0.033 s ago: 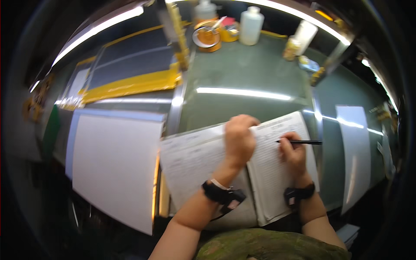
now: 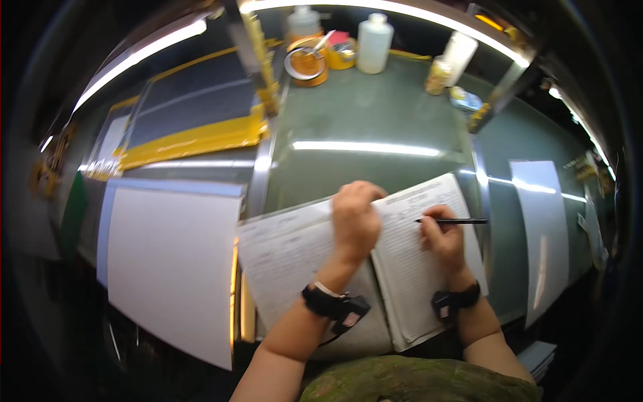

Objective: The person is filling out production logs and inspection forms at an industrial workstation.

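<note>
bench: dark green, glossy top [image 2: 375, 120] with strips of lamp glare across it; a metal strip runs along its left edge
near edge: open ruled logbook [image 2: 408, 268], lying flat and tilted, its lower corners reaching past the bench's front edge
far edge, middle: roll of amber tape [image 2: 307, 63], a small yellow tub [image 2: 341, 57] just beside it, a white plastic bottle [image 2: 374, 43] to their right
far right corner: second white bottle [image 2: 459, 53], small yellowish jar [image 2: 437, 75] touching or just beside it, small bluish packet [image 2: 465, 99] nearer the front
right part: pale sheet [image 2: 542, 228] lying flat, well apart from the logbook
</note>
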Demonstrator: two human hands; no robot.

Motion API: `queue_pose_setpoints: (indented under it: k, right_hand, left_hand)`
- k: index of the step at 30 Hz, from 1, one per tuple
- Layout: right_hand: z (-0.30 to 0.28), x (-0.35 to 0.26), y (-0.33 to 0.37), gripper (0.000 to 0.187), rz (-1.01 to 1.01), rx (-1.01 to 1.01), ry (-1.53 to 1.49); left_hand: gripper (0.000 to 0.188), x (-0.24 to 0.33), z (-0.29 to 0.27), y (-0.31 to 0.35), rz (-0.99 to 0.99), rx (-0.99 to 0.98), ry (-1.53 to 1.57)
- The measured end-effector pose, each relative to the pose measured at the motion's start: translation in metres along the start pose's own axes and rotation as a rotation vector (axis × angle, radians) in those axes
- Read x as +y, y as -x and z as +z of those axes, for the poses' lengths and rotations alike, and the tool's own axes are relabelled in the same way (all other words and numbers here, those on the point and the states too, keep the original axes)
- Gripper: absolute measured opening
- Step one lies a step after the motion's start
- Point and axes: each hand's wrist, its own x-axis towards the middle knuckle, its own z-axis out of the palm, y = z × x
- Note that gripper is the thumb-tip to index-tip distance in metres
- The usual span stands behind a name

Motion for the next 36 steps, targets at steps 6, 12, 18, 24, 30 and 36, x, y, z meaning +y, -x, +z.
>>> queue_pose_setpoints:
  k: [6, 12, 18, 24, 30, 36]
  right_hand:
    - [-0.003, -0.006, 0.004, 0.007, -0.099, -0.011, 0.096]
    - [0.004, -0.010, 0.004, 0.012, -0.089, -0.092, 0.120]
    - [-0.016, -0.006, -0.004, 0.010, -0.053, 0.007, 0.207]
    - [-0.007, -0.004, 0.000, 0.011, -0.153, -0.046, 0.183]
    - [-0.007, -0.004, -0.002, 0.011, -0.148, -0.047, 0.180]
    - [-0.008, -0.005, -0.003, 0.010, -0.139, -0.048, 0.208]
  left_hand:
    - [0.021, 0.001, -0.003, 0.005, 0.071, -0.167, -0.002]
    - [0.019, -0.003, 0.006, 0.009, 0.100, -0.268, -0.092]
    - [0.020, -0.004, 0.004, 0.010, 0.063, -0.310, -0.068]
    - [0.029, 0.001, 0.003, 0.007, 0.092, -0.312, -0.065]
    - [0.027, -0.002, 0.003, 0.008, 0.117, -0.349, -0.089]
    - [0.028, -0.003, 0.002, 0.007, 0.094, -0.362, -0.077]
